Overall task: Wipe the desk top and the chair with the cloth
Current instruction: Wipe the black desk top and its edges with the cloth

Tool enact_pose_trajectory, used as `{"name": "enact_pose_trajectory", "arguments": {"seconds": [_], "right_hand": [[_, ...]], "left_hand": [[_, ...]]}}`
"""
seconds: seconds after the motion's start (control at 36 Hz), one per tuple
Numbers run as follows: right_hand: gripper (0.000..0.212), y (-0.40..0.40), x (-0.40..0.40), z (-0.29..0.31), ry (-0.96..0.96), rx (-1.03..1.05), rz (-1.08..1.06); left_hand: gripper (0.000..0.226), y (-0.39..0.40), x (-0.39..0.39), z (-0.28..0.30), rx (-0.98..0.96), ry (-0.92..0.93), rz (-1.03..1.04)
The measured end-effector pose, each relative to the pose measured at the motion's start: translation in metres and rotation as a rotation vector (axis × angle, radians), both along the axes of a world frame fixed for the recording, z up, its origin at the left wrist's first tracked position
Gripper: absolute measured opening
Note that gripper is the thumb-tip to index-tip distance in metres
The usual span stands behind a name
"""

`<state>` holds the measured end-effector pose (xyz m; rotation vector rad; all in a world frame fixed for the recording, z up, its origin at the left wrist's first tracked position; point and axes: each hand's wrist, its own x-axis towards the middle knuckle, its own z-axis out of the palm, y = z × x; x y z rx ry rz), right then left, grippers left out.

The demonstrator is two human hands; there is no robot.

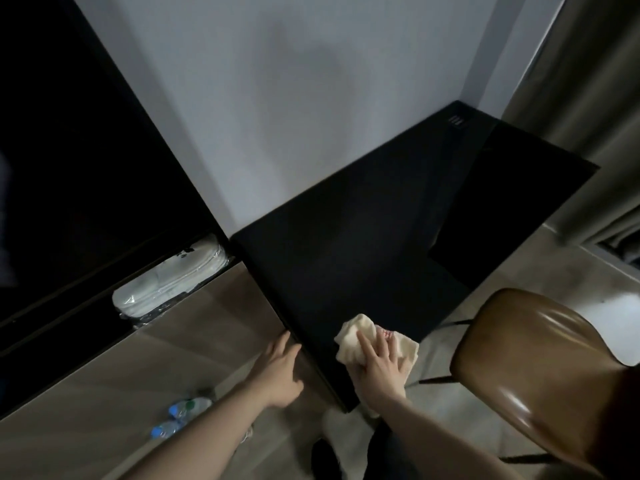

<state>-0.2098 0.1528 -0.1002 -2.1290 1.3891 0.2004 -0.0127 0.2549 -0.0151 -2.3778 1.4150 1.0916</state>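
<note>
The black desk top (363, 244) runs from the near corner back to the white wall. A cream cloth (356, 336) lies on its near corner, and my right hand (381, 365) presses flat on the cloth with the fingers spread. Just off the desk's left edge, my left hand (280, 370) hangs with its fingers apart and their tips touching that edge, holding nothing. The brown leather chair (540, 368) stands at the lower right, its seat close to the desk's front edge.
A dark wardrobe (86, 161) fills the left, with a plastic-wrapped white bundle (173, 278) in its low shelf. Two plastic bottles (180, 414) lie on the floor. A grey curtain (588, 109) hangs at the right. A socket panel (456, 120) sits in the desk's far corner.
</note>
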Motion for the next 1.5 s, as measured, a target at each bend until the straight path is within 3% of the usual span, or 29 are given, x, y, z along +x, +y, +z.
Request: {"name": "enact_pose_trajectory", "arguments": {"seconds": [0.11, 0.22, 0.64, 0.94, 1.25, 1.5], "right_hand": [[0.078, 0.016, 0.013, -0.001, 0.18, 0.017, -0.04], [0.086, 0.015, 0.013, -0.004, 0.235, 0.072, -0.053], [0.099, -0.043, -0.016, -0.021, 0.153, 0.184, -0.064], [0.1, -0.141, -0.051, -0.015, 0.105, 0.226, -0.017], [0.105, -0.249, -0.085, -0.008, 0.125, 0.309, -0.059], [0.105, -0.257, -0.088, 0.01, 0.162, 0.296, -0.093]], "left_hand": [[0.078, -0.005, -0.006, -0.003, 0.008, -0.002, -0.016], [0.077, -0.012, -0.014, -0.005, 0.041, 0.001, -0.041], [0.077, -0.073, -0.033, -0.023, 0.093, 0.001, -0.071], [0.085, -0.154, -0.061, -0.045, 0.187, -0.009, -0.021], [0.09, -0.221, -0.108, -0.05, 0.38, 0.179, -0.052], [0.079, -0.214, -0.11, -0.035, 0.375, 0.223, -0.032]]}}
